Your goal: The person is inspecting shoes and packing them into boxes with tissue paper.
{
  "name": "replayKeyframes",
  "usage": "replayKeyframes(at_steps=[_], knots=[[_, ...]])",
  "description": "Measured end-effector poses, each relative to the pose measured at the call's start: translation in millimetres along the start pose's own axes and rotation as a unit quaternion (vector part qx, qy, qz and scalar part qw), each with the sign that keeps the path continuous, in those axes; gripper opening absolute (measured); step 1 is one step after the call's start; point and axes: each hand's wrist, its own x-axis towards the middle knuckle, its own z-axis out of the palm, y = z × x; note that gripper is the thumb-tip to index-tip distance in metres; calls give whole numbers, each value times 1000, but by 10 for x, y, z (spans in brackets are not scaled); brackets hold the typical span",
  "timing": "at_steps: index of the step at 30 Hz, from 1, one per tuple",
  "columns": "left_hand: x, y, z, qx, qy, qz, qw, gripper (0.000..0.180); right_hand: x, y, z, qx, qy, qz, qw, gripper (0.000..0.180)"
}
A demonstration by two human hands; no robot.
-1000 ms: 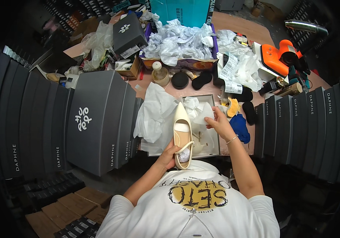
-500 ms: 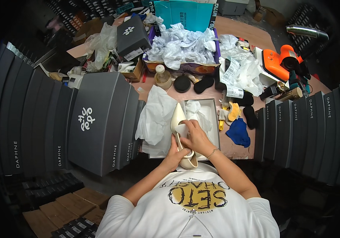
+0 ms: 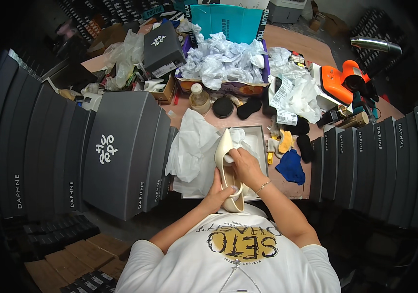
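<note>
A cream pointed-toe shoe (image 3: pixel 223 142) with a strap is held over an open grey shoe box (image 3: pixel 262 146), its toe directed away from me. My left hand (image 3: pixel 219 191) is closed around the side of the shoe near the strap, thumb over the inside. At the shoe's opening, my right hand (image 3: pixel 249 171) pinches a wad of white tissue paper (image 3: pixel 228 158), partly inside the toe; its fingertips are partly hidden. White tissue sheets (image 3: pixel 192 146) spread over the box's left side, and more crumpled paper (image 3: pixel 239 136) lies beyond the toe.
Stacked dark grey shoe boxes (image 3: pixel 118 151) wall in the left, with another row (image 3: pixel 380 156) on the right. Beyond stand a bottle (image 3: pixel 199 100), a round black tin (image 3: pixel 222 107) and a carton of crumpled paper (image 3: pixel 269 68). A blue cloth (image 3: pixel 291 167) lies to the right.
The shoe has shifted slightly right and toward me with both hands. My right fingers have moved with the paper wad, which now shows less above the shoe's opening.
</note>
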Motion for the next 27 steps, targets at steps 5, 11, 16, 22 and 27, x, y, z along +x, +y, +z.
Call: replayKeyframes(at_steps=[5, 11, 16, 22, 27], knots=[[15, 33, 82, 50, -9, 30, 998, 89, 200, -143, 17, 20, 108, 60, 992, 46], [12, -131, 64, 6, 0, 1, 1000, 87, 197, 174, 292, -158, 7, 23, 987, 59], [35, -30, 168, -71, -5, -34, 997, 81, 199, 154, 168, -57, 74, 38, 995, 71], [-91, 31, -46, -217, -34, -36, 975, 81, -259, -342, -615, 63, -217, -23, 974, 33], [-69, -73, 0, -88, -30, -11, 996, 81, -238, -259, -566, 63, -281, -118, 951, 26]])
